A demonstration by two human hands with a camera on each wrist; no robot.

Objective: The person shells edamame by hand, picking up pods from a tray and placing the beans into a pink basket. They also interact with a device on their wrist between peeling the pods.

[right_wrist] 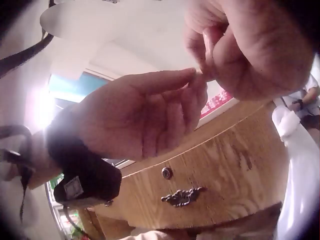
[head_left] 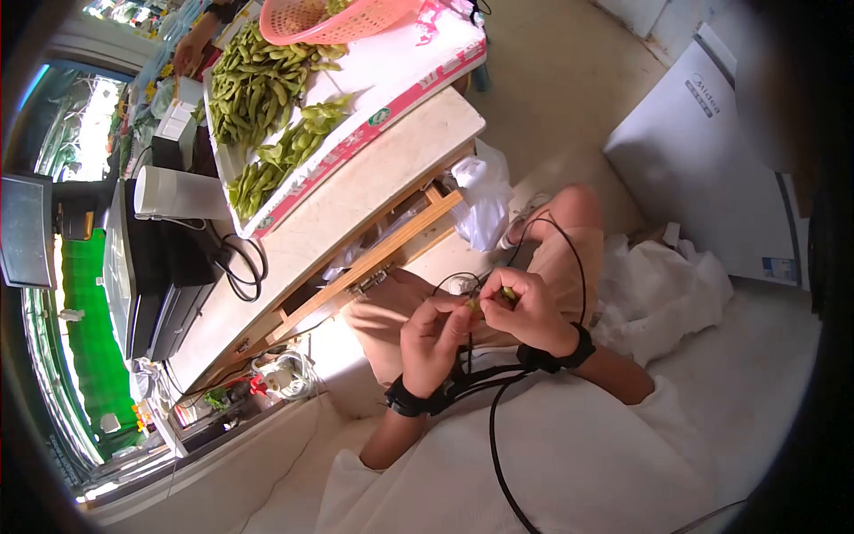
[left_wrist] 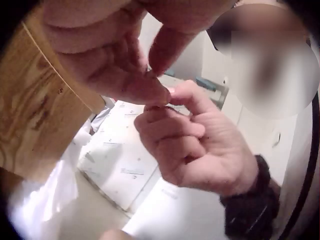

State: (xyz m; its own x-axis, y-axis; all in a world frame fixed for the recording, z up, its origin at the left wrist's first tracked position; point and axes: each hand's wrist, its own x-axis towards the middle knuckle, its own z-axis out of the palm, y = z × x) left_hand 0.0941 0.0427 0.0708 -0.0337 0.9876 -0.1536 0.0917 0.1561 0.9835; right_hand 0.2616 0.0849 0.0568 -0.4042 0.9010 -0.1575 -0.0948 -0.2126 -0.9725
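My left hand [head_left: 434, 345] and right hand [head_left: 532, 319] meet fingertip to fingertip above the lap. Between them is a small green bean pod [head_left: 509, 293], part of it showing from the curled right fingers. The left thumb and forefinger pinch at its yellowish-green end [head_left: 472, 304]. In the left wrist view the fingers of both hands come together and hide most of the pod. The right wrist view likewise shows the fingertips touching, the pod mostly covered. More green bean pods [head_left: 258, 89] lie heaped on a white foam tray lid [head_left: 391, 76] on the table.
A pink basket [head_left: 311, 27] stands at the tray's far end. The wooden desk [head_left: 356, 191] has a drawer partly pulled out, with a white plastic bag [head_left: 483, 200] hanging by it. Black cables run from both wrists. At right stand a white Midea appliance [head_left: 703, 160] and crumpled white plastic [head_left: 658, 289].
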